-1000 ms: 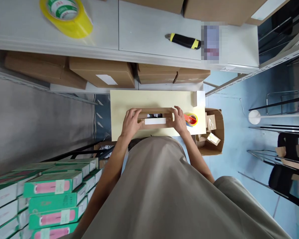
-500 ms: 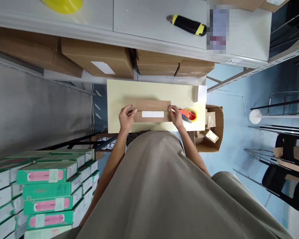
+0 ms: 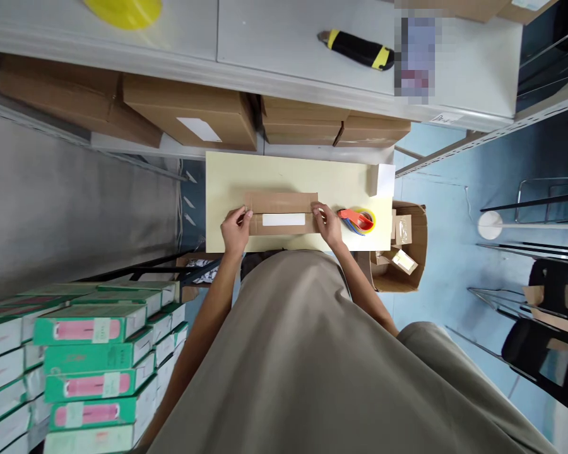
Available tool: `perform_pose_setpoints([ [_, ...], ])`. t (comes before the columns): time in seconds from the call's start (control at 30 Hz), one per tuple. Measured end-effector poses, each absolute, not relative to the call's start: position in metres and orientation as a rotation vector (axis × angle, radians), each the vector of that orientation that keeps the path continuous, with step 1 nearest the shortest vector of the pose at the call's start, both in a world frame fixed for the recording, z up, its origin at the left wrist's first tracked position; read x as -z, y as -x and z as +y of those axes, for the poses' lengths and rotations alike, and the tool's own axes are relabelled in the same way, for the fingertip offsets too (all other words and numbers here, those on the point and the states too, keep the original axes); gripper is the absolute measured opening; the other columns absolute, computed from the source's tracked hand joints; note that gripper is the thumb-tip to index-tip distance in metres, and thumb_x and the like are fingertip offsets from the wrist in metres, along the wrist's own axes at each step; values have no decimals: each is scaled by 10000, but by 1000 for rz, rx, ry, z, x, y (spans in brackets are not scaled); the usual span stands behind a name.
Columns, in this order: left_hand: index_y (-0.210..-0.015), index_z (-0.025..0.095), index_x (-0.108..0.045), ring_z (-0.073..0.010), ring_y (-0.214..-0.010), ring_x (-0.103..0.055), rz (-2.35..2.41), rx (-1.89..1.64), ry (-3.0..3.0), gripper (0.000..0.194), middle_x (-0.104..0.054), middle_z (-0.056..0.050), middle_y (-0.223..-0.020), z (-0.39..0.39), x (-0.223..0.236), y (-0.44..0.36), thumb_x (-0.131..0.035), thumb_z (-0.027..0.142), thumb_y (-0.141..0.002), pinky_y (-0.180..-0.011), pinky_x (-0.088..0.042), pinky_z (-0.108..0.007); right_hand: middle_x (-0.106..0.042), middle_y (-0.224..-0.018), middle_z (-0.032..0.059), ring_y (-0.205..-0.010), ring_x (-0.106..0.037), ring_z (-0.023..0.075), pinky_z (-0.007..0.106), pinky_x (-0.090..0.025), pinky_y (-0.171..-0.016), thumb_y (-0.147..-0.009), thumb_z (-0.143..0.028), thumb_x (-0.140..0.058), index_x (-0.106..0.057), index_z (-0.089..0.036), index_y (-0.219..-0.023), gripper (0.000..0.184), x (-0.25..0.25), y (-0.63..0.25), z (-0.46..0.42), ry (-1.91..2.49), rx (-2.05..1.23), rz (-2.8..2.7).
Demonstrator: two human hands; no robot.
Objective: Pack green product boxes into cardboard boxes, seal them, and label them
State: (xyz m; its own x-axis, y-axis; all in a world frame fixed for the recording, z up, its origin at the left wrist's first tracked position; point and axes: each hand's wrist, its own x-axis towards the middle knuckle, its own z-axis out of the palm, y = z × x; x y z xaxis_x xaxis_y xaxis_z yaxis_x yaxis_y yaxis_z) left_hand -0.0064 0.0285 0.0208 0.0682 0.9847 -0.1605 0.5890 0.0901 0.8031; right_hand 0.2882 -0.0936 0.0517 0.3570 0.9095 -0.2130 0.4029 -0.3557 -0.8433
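A long, narrow cardboard box with a white label lies on the pale yellow tabletop, right in front of my body. My left hand pinches at its left end, thumb and fingertips together. At the opposite end, the closed fingers of my right hand grip the box's edge. A tape dispenser with an orange body, beside yellow and blue rings, lies just right of my right hand. Whether tape is between my fingers is too small to tell.
A white block stands at the tabletop's right back corner. An open carton with small packages is to the right. Above, a grey shelf bears a utility knife. Green-and-white boxes are stacked at lower left.
Both hands and the cardboard box have shifted a little to the left across the tabletop. The tape dispenser stays in place, and the box is still held at both ends.
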Motion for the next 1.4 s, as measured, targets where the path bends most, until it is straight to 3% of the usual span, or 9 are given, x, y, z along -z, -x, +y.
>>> perform_pose_setpoints([
  [0.2, -1538, 161, -678, -298, -1260, -799, 1557, -812, -1575, 646, -770, -211, -1423, 21, -22, 7, -701, 573, -1040, -1063, -681, -423, -736, -1511, 246, -1427, -705, 341, 536, -565, -1237, -1183, -586, -372, -618, -170, -1547, 605, -34, -331, -143, 2204, -557, -1200],
  [0.37, -1393, 208, -769, -296, -1330, -751, 1514, -810, -1758, 456, -731, -179, -1444, 14, -44, 1, -597, 524, -1112, -1022, -691, -396, -697, -1460, 364, -1399, -655, 428, 645, -500, -1231, -1048, -403, -611, -623, -30, -1452, 550, -3, -368, -180, 2715, -542, -1121],
  [0.5, -1279, 206, -800, -309, -1376, -721, 1498, -747, -1816, 409, -727, -191, -1430, 13, -51, -2, -578, 516, -1131, -1089, -669, -424, -731, -1384, 346, -1375, -642, 380, 638, -367, -1329, -1015, -311, -644, -652, -59, -1322, 397, 15, -374, -178, 2784, -529, -1100],
  [0.57, -1220, 207, -809, -323, -1420, -702, 1511, -710, -1816, 394, -716, -200, -1471, 12, -50, -2, -595, 524, -1125, -1088, -670, -437, -750, -1349, 329, -1357, -658, 360, 618, -360, -1337, -1047, -317, -615, -650, -92, -1271, 320, 18, -374, -170, 2759, -524, -1064],
  [0.67, -1200, 218, -819, -325, -1451, -699, 1541, -672, -1793, 379, -726, -187, -1508, 9, -47, -3, -596, 517, -1126, -1073, -679, -439, -783, -1269, 307, -1260, -722, 349, 568, -483, -1248, -1083, -363, -593, -644, -116, -1219, 286, 16, -379, -159, 2744, -583, -1049],
  [0.8, -1199, 240, -845, -325, -1431, -735, 1579, -689, -1780, 311, -754, -154, -1540, 4, -42, -6, -604, 426, -1133, -1215, -608, -486, -819, -1097, 251, -1021, -790, 372, 553, -634, -1000, -1051, -533, -676, -650, -130, -1224, 439, -6, -391, -147, 2726, -683, -1078],
  [0.97, -1239, 226, -861, -349, -1408, -763, 1550, -725, -1743, 276, -740, -139, -1592, -3, -39, -8, -630, 320, -1121, -1260, -577, -519, -823, -950, 138, -843, -786, 307, 462, -681, -780, -938, -865, -700, -684, -188, -1144, 708, -76, -394, -120, 2094, -944, -1066],
  [1.2, -1255, 261, -861, -314, -1367, -773, 1582, -756, -1662, 307, -775, -76, -1549, -6, -39, -14, -591, 318, -1119, -1258, -596, -537, -753, -752, 56, -676, -749, 232, 344, -615, -606, -852, -859, -850, -712, -194, -916, 682, -173, -333, -40, 1565, -1523, -1312],
  [1.4, -1232, 234, -862, -332, -1424, -734, 1551, -789, -1605, 324, -795, -107, -1506, -4, -49, -17, -576, 257, -1081, -1271, -565, -520, -749, -732, 3, -640, -722, 182, 284, -598, -601, -772, -778, -962, -744, -184, -921, 650, -162, -281, 12, 1409, -1863, -1605],
])
